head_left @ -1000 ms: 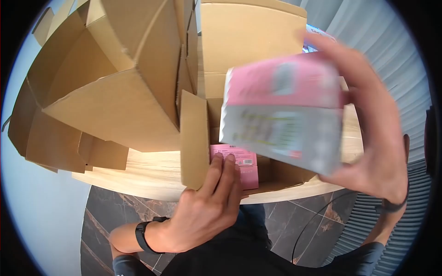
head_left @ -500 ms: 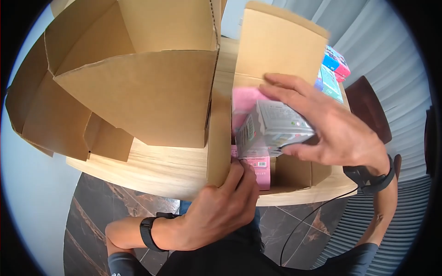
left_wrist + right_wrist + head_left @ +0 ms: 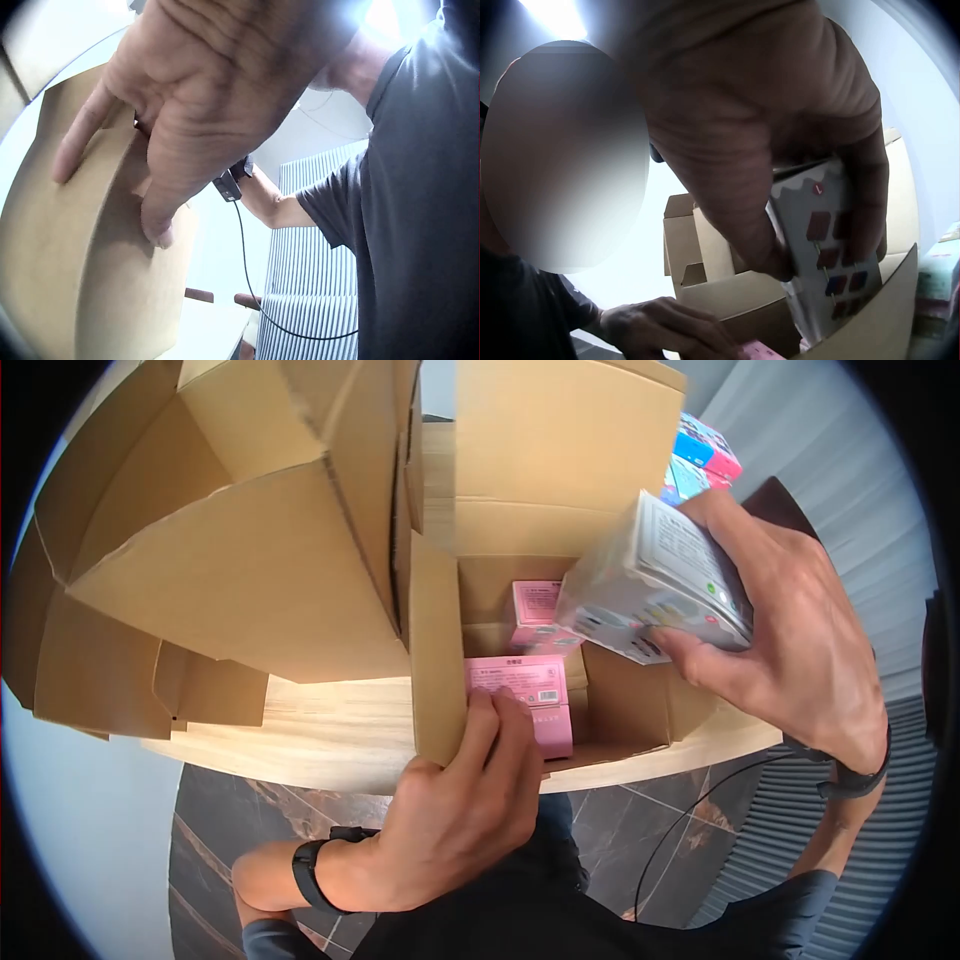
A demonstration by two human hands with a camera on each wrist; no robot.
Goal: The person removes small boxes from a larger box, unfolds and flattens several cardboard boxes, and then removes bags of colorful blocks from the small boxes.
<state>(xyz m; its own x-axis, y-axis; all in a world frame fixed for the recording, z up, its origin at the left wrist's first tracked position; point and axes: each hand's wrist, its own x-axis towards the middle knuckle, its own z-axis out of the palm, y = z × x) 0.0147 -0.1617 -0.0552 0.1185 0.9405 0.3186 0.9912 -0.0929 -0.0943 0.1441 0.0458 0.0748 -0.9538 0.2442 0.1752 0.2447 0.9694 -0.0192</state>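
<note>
In the head view my right hand (image 3: 800, 620) grips a silver-grey printed box (image 3: 655, 585), thumb on one side and fingers over the other. The box is tilted above the right part of an open cardboard carton (image 3: 640, 705). At the carton's near left corner, my left hand (image 3: 455, 810) holds the wall, two fingertips over the rim on a pink box (image 3: 515, 680) inside. In the left wrist view the thumb (image 3: 157, 217) lies against the carton's outside. A second pink box (image 3: 538, 605) sits deeper in the carton, partly behind the silver-grey box.
A larger open cardboard box (image 3: 260, 570) stands to the left on the wooden table (image 3: 320, 725). Behind the carton's raised flap (image 3: 565, 460), colourful boxes (image 3: 705, 450) are stacked at the right. A dark chair (image 3: 780, 505) and a cable (image 3: 670, 825) are at the right.
My right hand has lowered the silver-grey box toward the carton, turned it, then shifted it rightward. The second pink box shows clearly now. My left hand stays at the carton's corner.
</note>
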